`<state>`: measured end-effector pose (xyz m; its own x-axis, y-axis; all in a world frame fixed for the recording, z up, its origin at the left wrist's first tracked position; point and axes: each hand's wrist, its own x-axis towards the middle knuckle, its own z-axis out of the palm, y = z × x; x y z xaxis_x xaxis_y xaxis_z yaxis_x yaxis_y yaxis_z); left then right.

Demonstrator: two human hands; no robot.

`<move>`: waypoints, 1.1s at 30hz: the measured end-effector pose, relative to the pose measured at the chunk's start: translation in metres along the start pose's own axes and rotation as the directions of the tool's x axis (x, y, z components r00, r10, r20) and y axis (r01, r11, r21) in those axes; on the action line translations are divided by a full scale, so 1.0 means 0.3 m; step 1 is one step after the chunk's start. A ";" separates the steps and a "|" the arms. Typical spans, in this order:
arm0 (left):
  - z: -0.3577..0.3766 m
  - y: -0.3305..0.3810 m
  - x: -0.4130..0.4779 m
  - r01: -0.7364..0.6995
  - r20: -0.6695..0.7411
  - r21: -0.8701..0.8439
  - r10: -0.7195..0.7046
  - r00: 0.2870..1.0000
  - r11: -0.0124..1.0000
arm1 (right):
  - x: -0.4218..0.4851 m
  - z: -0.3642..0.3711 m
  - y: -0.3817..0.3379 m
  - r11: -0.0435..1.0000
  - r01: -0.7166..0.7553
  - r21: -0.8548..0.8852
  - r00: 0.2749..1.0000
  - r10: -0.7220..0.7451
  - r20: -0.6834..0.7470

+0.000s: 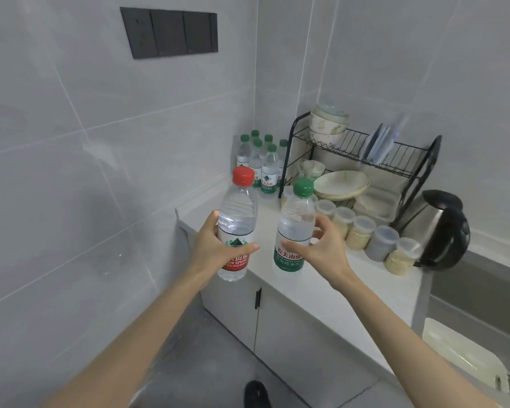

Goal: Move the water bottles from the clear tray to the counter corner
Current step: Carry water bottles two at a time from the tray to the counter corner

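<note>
Near the centre of the frame the left hand (pixel 215 245) is wrapped around a red-capped water bottle (pixel 237 225), fingers closed over its red label, holding it upright just off the near edge of the white counter (pixel 321 278). Just to its right, the right hand (pixel 321 248) is clamped on a green-capped water bottle (pixel 295 228), thumb across the green label, also upright and above the counter surface. The two bottles are close but apart. Further back, in the counter corner where the two tiled walls meet, a cluster of green-capped bottles (pixel 262 160) stands upright. Right of that cluster sits a black dish rack (pixel 362 160) holding bowls and plates, with a row of lidded jars (pixel 362 231) in front of it and a kettle (pixel 439 231) at the right.
</note>
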<state>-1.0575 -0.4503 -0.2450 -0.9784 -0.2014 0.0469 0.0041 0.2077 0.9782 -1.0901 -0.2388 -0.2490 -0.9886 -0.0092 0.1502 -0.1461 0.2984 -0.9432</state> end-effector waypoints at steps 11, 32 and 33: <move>0.143 -0.278 0.511 0.108 0.042 0.115 -0.113 0.993 0.988 | 0.501 0.118 0.239 0.980 -0.093 -0.175 0.973 0.127 0.195; 0.184 -0.540 0.727 0.205 0.224 0.158 -0.238 0.945 0.966 | 0.634 0.197 0.404 0.932 -0.277 -0.234 0.910 0.333 0.249; 0.186 -0.541 0.725 0.204 0.224 0.149 -0.234 0.946 0.968 | 0.633 0.194 0.399 0.930 -0.278 -0.240 0.909 0.335 0.249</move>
<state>-1.2824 -0.4743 -0.4049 -0.9729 -0.0242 -0.2300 -0.2264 0.3026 0.9258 -1.2976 -0.2603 -0.3507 -0.9562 -0.1460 -0.2537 0.1473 0.5090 -0.8481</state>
